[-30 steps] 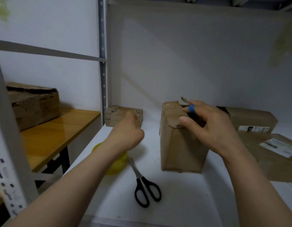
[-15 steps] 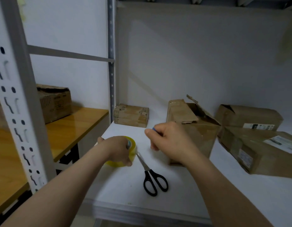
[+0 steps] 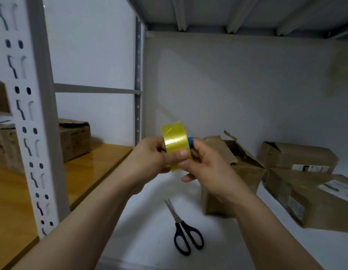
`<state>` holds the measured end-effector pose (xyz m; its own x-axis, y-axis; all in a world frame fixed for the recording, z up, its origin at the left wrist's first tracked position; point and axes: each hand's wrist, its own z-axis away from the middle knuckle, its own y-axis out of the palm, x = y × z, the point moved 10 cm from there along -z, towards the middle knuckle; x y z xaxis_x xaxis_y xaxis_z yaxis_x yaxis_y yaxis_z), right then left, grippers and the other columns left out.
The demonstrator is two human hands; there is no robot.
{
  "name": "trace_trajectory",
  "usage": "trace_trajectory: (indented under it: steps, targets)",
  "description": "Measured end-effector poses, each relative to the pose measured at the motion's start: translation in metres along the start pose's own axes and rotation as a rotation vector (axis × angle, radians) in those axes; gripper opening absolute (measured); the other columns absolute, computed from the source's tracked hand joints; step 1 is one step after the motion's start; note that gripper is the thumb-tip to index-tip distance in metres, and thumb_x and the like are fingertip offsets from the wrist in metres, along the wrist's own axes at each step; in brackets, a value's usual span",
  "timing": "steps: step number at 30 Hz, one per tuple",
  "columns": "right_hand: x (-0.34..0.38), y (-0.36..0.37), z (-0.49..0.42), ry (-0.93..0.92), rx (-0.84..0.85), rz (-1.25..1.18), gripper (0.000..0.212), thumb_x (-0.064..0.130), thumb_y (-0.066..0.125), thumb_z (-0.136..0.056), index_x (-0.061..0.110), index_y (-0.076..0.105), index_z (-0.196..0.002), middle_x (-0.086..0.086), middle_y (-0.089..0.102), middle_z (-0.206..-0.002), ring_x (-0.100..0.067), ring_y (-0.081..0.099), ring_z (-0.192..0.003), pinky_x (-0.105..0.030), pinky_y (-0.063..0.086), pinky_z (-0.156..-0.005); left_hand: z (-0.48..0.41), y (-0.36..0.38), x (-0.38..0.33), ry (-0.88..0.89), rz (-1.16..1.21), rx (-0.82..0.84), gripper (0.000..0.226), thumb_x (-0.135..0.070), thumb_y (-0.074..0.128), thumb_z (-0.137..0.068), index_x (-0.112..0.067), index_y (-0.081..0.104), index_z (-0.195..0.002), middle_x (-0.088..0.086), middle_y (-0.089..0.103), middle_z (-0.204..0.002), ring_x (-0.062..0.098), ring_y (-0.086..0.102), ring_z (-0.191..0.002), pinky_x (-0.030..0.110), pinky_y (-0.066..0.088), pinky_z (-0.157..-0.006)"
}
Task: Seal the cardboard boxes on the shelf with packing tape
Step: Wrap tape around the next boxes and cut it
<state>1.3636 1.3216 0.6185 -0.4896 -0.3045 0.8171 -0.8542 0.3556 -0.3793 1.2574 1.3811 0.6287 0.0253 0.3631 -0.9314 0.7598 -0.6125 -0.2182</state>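
Head view: nearest, black-handled scissors (image 3: 185,230) lie closed on the white shelf (image 3: 149,248), close to its front edge. Above them both hands hold the yellow tape roll (image 3: 175,145) in the air. The left hand (image 3: 149,154) is curled round its left side, and the right hand (image 3: 204,166) pinches its outer face with thumb and fingers, a blue band (image 3: 190,142) on one finger. It is probably feeling for the tape's free end. Behind stands the open box (image 3: 233,172), flaps raised and torn, with two closed boxes (image 3: 298,154) further right. The glossy end could be missed, or a pulled strip could fold onto itself. The flaps may spring up unless pressed flat before taping.
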Motion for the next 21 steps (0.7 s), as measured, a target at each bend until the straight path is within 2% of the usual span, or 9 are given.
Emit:
trace_trajectory:
  steps: [2, 4, 7, 10, 13, 16, 18, 20, 21]
  targets:
    - [0.010, -0.006, 0.006, -0.042, 0.044, -0.055, 0.034, 0.010, 0.064, -0.095, 0.029, 0.061, -0.123, 0.006, 0.072, -0.109, -0.012, 0.069, -0.102, -0.033, 0.059, -0.077, 0.000, -0.015, -0.014, 0.048, -0.018, -0.063, 0.066, -0.062, 0.079, -0.071, -0.001, 0.064, -0.091, 0.013, 0.071, -0.081, 0.027, 0.071, -0.073, 0.036, 0.060, -0.075]
    - [0.019, -0.016, 0.012, -0.076, 0.080, -0.075, 0.038, 0.013, 0.064, -0.090, 0.027, 0.060, -0.125, 0.008, 0.072, -0.105, -0.012, 0.068, -0.097, -0.031, 0.057, -0.078, -0.003, -0.042, -0.031, 0.131, 0.043, -0.195, 0.065, -0.072, 0.068, -0.069, -0.010, 0.059, -0.084, 0.006, 0.059, -0.075, 0.022, 0.058, -0.069, 0.036, 0.052, -0.071]
    - [0.029, -0.027, 0.020, -0.083, 0.164, -0.075, 0.041, 0.012, 0.063, -0.089, 0.025, 0.060, -0.129, 0.003, 0.071, -0.107, -0.015, 0.066, -0.097, -0.032, 0.056, -0.082, -0.008, -0.045, -0.047, 0.207, 0.117, -0.108, 0.038, -0.039, 0.055, -0.080, -0.013, 0.070, -0.103, 0.000, 0.069, -0.103, 0.020, 0.062, -0.095, 0.032, 0.050, -0.086]
    - [0.036, -0.034, 0.027, -0.084, 0.234, -0.059, 0.041, 0.010, 0.063, -0.090, 0.023, 0.063, -0.129, -0.010, 0.068, -0.113, -0.026, 0.065, -0.100, -0.037, 0.056, -0.086, -0.007, -0.021, -0.053, 0.232, 0.210, 0.099, 0.037, -0.021, 0.052, -0.082, -0.016, 0.077, -0.108, 0.005, 0.073, -0.119, 0.020, 0.068, -0.108, 0.028, 0.056, -0.083]
    - [0.033, -0.042, 0.034, -0.065, 0.270, -0.047, 0.044, 0.010, 0.064, -0.088, 0.016, 0.060, -0.132, -0.021, 0.064, -0.120, -0.045, 0.060, -0.109, -0.048, 0.054, -0.093, -0.004, -0.008, -0.060, 0.261, 0.167, 0.159, 0.027, -0.020, 0.057, -0.080, -0.015, 0.078, -0.097, 0.008, 0.074, -0.115, 0.018, 0.070, -0.101, 0.026, 0.058, -0.078]
    - [0.029, -0.049, 0.039, -0.049, 0.286, -0.048, 0.045, 0.011, 0.065, -0.088, 0.014, 0.061, -0.133, -0.026, 0.062, -0.122, -0.049, 0.057, -0.112, -0.053, 0.051, -0.097, -0.005, -0.004, -0.062, 0.260, 0.160, 0.139, 0.019, -0.016, 0.075, -0.078, -0.006, 0.074, -0.094, 0.011, 0.075, -0.104, 0.012, 0.070, -0.082, 0.021, 0.056, -0.067]
    - [0.029, -0.052, 0.041, -0.042, 0.279, -0.053, 0.043, 0.011, 0.066, -0.087, 0.017, 0.065, -0.130, -0.025, 0.063, -0.121, -0.045, 0.059, -0.111, -0.048, 0.052, -0.096, -0.007, -0.003, -0.062, 0.261, 0.136, 0.096, 0.016, -0.017, 0.075, -0.074, -0.008, 0.076, -0.087, 0.012, 0.076, -0.098, 0.009, 0.068, -0.075, 0.018, 0.052, -0.063]
    - [0.028, -0.057, 0.043, -0.023, 0.260, -0.060, 0.042, 0.011, 0.065, -0.086, 0.018, 0.066, -0.128, -0.018, 0.067, -0.119, -0.032, 0.066, -0.107, -0.038, 0.054, -0.092, -0.010, 0.001, -0.065, 0.264, 0.104, 0.047, 0.002, -0.010, 0.076, -0.077, -0.011, 0.075, -0.079, 0.012, 0.075, -0.090, 0.009, 0.067, -0.071, 0.018, 0.051, -0.061]
    - [0.028, -0.060, 0.043, -0.016, 0.247, -0.071, 0.043, 0.010, 0.064, -0.086, 0.015, 0.065, -0.128, -0.014, 0.070, -0.118, -0.026, 0.067, -0.106, -0.033, 0.056, -0.090, -0.012, 0.001, -0.067, 0.272, 0.089, 0.021, 0.006, -0.006, 0.075, -0.081, -0.011, 0.073, -0.077, 0.010, 0.074, -0.086, 0.009, 0.066, -0.069, 0.018, 0.050, -0.061]
